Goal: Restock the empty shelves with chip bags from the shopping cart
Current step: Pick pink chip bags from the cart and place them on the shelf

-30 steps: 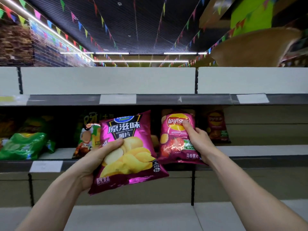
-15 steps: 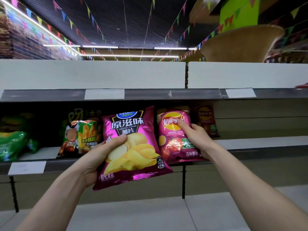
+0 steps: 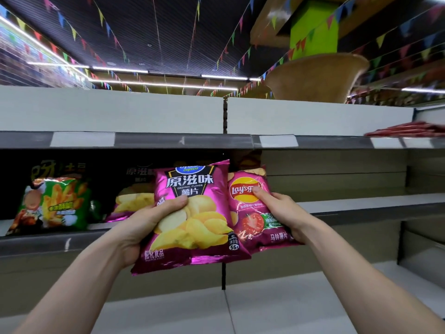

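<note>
Purple chip bag [image 3: 192, 213], where is it?
— Held in front of the middle shelf [image 3: 361, 210] by the left hand [image 3: 144, 227], thumb curled across its front, fingers hidden behind it.
— And the right hand [image 3: 284, 213]?
— It grips the pink Lay's bag [image 3: 250, 213] at the purple one's 3 o'clock, edges overlapping. At 9 o'clock, another purple bag [image 3: 130, 201] and a green bag [image 3: 55, 203] stand on the shelf.

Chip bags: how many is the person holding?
2. The purple bag is gripped in the left hand, the pink Lay's bag in the right hand, side by side before the middle shelf. Any bag tucked behind them would be hidden.
</note>
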